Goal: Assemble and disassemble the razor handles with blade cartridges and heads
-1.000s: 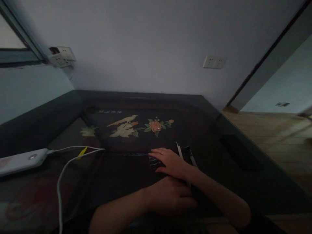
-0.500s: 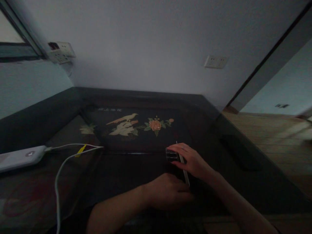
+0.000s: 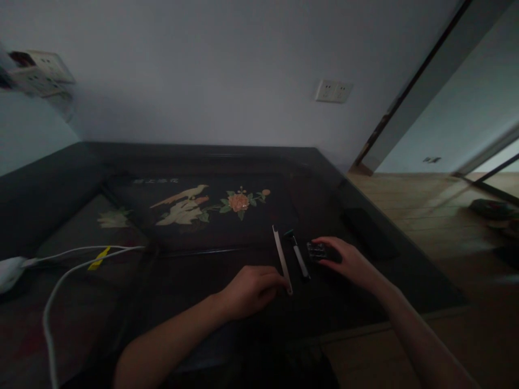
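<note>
My left hand [image 3: 257,289] is closed, its fingertips at the lower end of a thin flat white strip [image 3: 281,251] lying on the dark table [image 3: 194,286]. Just right of the strip rests a razor [image 3: 300,259] with a white handle and a dark green head; neither hand touches it. Farther right, my right hand [image 3: 344,259] grips a small clear-and-black ridged case [image 3: 315,250] between thumb and fingers, down at the tabletop. Dim light hides what is inside the case.
A flat black object [image 3: 371,232] lies toward the table's right edge. At left, a white cable [image 3: 60,289] with a yellow tag [image 3: 98,258] runs from a white device [image 3: 11,273]. A flower-and-bird picture [image 3: 203,208] decorates the tabletop. The wall holds a socket [image 3: 333,91].
My hands have moved apart, the right one carrying the small case to the right. The strip and the razor now show separately on the table. The view has shifted to the right.
</note>
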`<action>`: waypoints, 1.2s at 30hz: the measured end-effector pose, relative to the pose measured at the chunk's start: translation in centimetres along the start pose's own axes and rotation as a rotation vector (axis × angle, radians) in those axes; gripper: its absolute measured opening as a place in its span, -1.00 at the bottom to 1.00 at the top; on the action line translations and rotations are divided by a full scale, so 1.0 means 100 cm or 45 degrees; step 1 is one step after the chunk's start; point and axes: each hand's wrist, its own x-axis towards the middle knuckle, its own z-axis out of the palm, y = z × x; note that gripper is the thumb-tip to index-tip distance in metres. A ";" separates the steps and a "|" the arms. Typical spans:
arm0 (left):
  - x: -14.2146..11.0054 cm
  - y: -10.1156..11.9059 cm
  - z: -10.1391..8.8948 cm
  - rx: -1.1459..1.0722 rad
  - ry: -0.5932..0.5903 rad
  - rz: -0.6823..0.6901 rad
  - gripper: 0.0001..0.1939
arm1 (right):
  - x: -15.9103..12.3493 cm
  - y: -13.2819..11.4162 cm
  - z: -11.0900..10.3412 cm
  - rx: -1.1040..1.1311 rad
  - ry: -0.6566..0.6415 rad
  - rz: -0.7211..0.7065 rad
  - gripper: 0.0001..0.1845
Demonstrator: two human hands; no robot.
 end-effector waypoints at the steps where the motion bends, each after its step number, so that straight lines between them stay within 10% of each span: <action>1: 0.000 0.000 0.000 -0.012 0.004 -0.020 -0.66 | 0.003 -0.002 0.001 0.006 -0.002 -0.006 -0.59; 11: 0.000 0.000 0.001 -0.014 0.027 -0.060 -0.69 | 0.011 -0.001 -0.006 0.209 -0.142 -0.026 -0.51; 20: 0.003 -0.001 -0.022 -0.190 0.308 -0.149 -0.75 | 0.021 -0.060 -0.011 0.411 0.329 -0.192 -0.89; 28: -0.002 -0.021 -0.025 -0.681 0.897 -0.519 -0.58 | 0.071 -0.147 0.053 0.743 0.124 -0.272 -0.61; 36: -0.007 -0.007 -0.011 -0.758 0.737 -0.625 -0.44 | 0.058 -0.148 0.103 0.997 0.061 -0.175 -0.52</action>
